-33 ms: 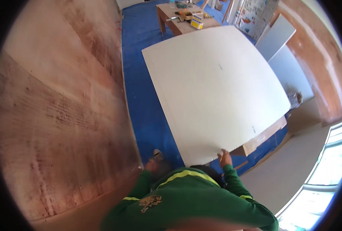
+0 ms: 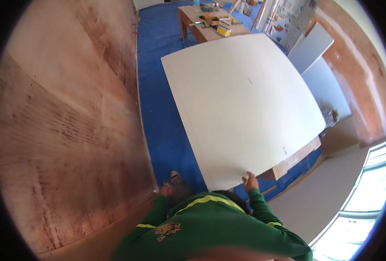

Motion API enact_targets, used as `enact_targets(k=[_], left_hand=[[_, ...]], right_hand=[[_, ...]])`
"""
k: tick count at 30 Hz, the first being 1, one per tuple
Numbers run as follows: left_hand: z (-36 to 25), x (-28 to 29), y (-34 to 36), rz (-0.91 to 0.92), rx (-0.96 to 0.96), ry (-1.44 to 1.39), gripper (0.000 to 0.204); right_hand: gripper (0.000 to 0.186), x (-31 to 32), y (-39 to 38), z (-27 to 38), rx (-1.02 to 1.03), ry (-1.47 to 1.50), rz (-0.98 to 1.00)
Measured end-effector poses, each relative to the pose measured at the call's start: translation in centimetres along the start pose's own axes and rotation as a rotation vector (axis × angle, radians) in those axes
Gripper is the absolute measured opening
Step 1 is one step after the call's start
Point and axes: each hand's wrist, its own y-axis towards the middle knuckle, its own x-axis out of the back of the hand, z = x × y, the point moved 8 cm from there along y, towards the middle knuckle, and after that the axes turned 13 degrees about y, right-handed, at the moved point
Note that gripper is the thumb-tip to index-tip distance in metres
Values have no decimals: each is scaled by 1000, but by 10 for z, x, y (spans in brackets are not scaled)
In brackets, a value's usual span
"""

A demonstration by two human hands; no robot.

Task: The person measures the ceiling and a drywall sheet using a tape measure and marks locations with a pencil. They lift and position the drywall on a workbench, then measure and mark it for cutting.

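A large white board (image 2: 245, 104) lies flat in front of me, with a few short dark marks on its face. At its near edge, toward the right corner, is my right hand (image 2: 250, 182). Its fingers are bent together round something small and yellowish that I cannot make out. My left hand (image 2: 166, 190) hangs low beside my body, left of the board and apart from it. Its fingers look curled, and whatever they may hold is hidden.
A timber support (image 2: 298, 159) shows under the board's right side. Blue sheeting (image 2: 156, 104) covers the floor. A bare plaster wall (image 2: 71, 130) rises on the left. Tools and a yellow box (image 2: 223, 28) lie on a wooden table (image 2: 201, 33) beyond. Another panel (image 2: 312, 45) leans at the right.
The view has shifted slightly, and both hands sit a little further left in it. The board stays where it was.
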Motion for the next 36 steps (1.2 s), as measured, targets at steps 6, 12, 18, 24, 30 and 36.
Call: enact_targets(k=[6, 12, 18, 24, 30, 36], left_hand=[[63, 101, -4, 188, 330, 200, 18], [40, 151, 3, 307, 275, 479, 21], [2, 170, 33, 295, 75, 500, 24], [-37, 171, 63, 278, -53, 687, 23], [-40, 174, 80, 313, 115, 610, 23], [-81, 193, 136, 339, 162, 679, 22]], right_hand=[[63, -31, 9, 44, -172, -21, -73], [61, -50, -7, 47, -277, 122, -107], [61, -82, -42, 31, -382, 86, -261], [56, -124, -84, -5, -865, 271, -349], [56, -129, -87, 25, -859, 82, -427], [56, -107, -32, 65, -851, 220, -534]])
